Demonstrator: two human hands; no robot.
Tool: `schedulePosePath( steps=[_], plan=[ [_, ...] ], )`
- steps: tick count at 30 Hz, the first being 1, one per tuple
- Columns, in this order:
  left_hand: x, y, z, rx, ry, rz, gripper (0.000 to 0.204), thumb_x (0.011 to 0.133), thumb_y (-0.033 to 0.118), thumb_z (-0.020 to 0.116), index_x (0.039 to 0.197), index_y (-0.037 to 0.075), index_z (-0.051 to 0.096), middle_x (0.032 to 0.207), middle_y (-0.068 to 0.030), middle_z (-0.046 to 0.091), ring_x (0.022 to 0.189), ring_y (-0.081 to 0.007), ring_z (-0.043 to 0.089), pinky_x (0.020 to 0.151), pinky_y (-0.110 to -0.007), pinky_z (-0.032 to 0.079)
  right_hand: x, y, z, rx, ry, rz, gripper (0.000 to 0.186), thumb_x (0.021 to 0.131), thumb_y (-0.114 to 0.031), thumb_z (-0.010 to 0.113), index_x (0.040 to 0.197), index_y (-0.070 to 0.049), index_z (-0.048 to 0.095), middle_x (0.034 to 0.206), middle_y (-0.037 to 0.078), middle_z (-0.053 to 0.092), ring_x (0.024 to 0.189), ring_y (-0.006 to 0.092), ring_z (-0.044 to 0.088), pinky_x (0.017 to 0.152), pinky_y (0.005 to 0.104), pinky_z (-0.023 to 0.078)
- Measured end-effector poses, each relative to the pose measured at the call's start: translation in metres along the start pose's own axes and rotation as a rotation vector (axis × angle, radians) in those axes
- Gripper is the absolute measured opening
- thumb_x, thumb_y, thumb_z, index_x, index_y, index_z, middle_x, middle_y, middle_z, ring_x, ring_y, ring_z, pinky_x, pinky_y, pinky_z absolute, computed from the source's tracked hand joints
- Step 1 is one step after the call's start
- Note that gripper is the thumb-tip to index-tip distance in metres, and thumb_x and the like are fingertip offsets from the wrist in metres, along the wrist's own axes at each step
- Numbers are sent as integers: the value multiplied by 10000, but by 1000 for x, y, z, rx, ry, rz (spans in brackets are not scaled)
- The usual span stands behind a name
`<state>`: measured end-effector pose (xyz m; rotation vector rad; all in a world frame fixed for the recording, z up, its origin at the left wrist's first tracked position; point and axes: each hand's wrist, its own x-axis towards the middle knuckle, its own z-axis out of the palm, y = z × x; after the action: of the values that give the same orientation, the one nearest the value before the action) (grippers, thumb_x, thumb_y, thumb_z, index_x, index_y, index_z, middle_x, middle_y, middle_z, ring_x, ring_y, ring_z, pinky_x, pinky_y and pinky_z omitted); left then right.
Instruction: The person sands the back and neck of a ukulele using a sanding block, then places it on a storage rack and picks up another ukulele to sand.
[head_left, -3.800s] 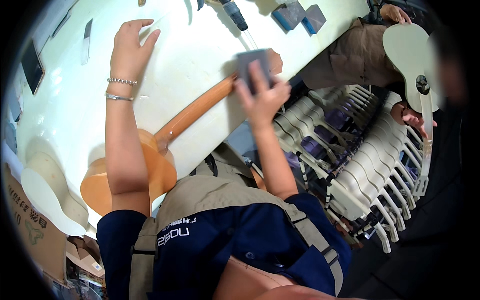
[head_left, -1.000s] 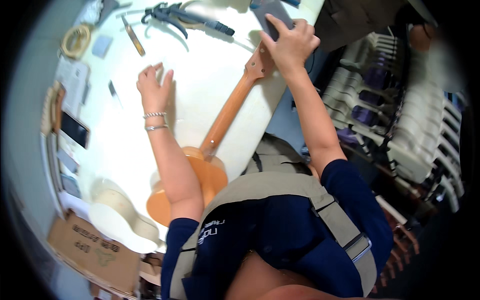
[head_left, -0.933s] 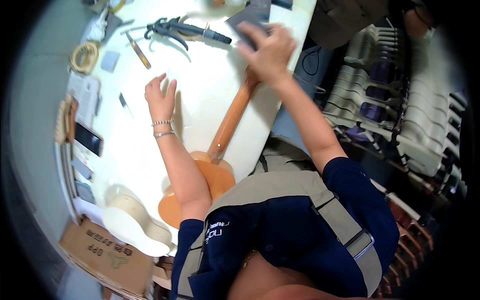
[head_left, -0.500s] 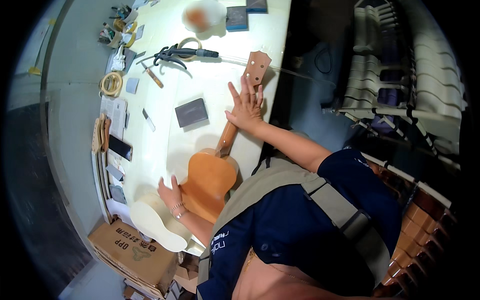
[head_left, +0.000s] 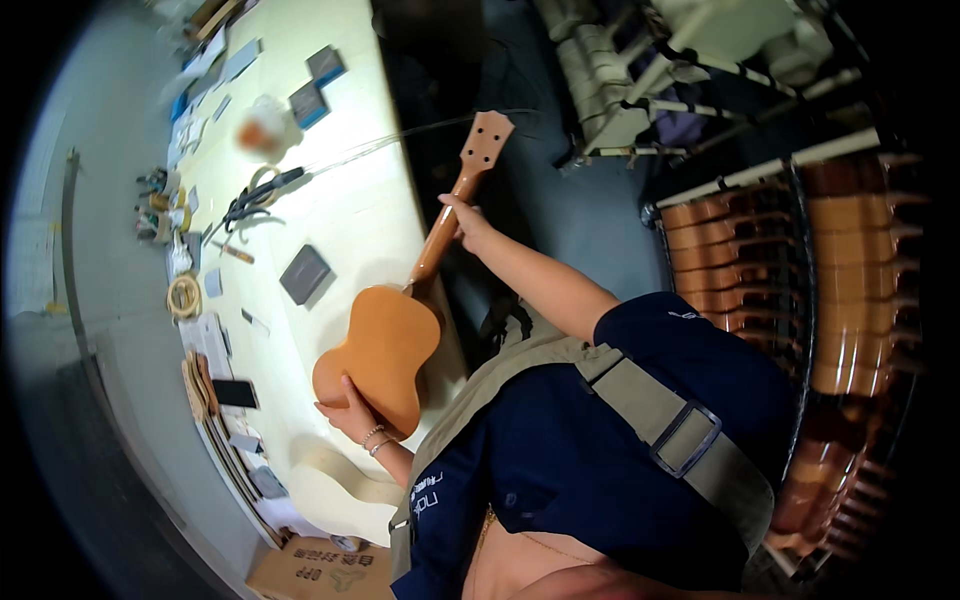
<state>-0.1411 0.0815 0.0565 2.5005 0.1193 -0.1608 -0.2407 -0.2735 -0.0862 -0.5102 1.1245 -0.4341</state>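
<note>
A glossy orange-brown ukulele is at the table's right edge, its plain face without a sound hole turned up. Its headstock, pierced with several holes, reaches out beyond the edge. My right hand is wrapped round the neck from the right side, just below the headstock. At the wide lower end of the body my left hand grips the rim, some fingers lying on the upper face and the rest hidden. A bracelet circles my left wrist.
On the white table lie a dark block, a black glue-gun-like tool, a phone and tape rolls. A pale instrument body is near my left forearm. Racks of brown instruments stand at right.
My right hand went from lying spread on the neck to wrapping round it. My left hand moved onto the body's lower end. The ukulele has shifted, and the view has turned rightward.
</note>
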Motion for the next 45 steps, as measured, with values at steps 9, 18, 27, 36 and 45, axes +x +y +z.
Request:
schedulePosePath(
  steps=[9, 18, 27, 36, 45],
  plan=[
    [16, 36, 23, -47, -416, 295, 944, 789, 578, 607, 1355, -109, 291, 1345, -283, 415, 1235, -362, 442, 1023, -366, 358, -124, -33, -79, 601, -213, -257, 200, 875, -236, 589, 912, -55, 513, 865, 101, 611, 858, 260, 641, 778, 382, 532],
    [-53, 165, 212, -44, -1111, 741, 809, 897, 540, 497, 1341, -113, 316, 1287, -204, 492, 1150, -236, 496, 960, -301, 390, -275, -120, -201, 592, 160, -1108, 292, 885, -97, 563, 1138, -77, 418, 815, 49, 506, 741, 171, 569, 783, 346, 512],
    [-344, 167, 242, 125, -2015, 549, 636, 890, 490, 542, 1333, 58, 397, 1202, -158, 529, 939, -272, 614, 762, -389, 502, -499, -99, -381, 458, 1236, -1405, 281, 853, -140, 634, 1091, -46, 518, 671, -4, 515, 505, 81, 483, 442, 227, 398],
    [-362, 101, 326, 481, -1848, 584, 519, 847, 437, 607, 1185, 57, 509, 1088, -124, 575, 946, -245, 611, 743, -377, 505, -722, -38, -460, 167, 1766, -1595, 309, 862, -82, 587, 1134, 13, 475, 700, 11, 490, 592, 92, 465, 551, 229, 388],
    [-273, 14, 349, 989, -1337, 882, 461, 832, 417, 600, 1111, 52, 554, 1041, -139, 603, 917, -268, 623, 747, -389, 504, -801, -98, -590, -181, 1750, -1760, 308, 847, -99, 601, 1129, 7, 538, 723, 12, 556, 589, 88, 508, 516, 217, 401]
  ],
)
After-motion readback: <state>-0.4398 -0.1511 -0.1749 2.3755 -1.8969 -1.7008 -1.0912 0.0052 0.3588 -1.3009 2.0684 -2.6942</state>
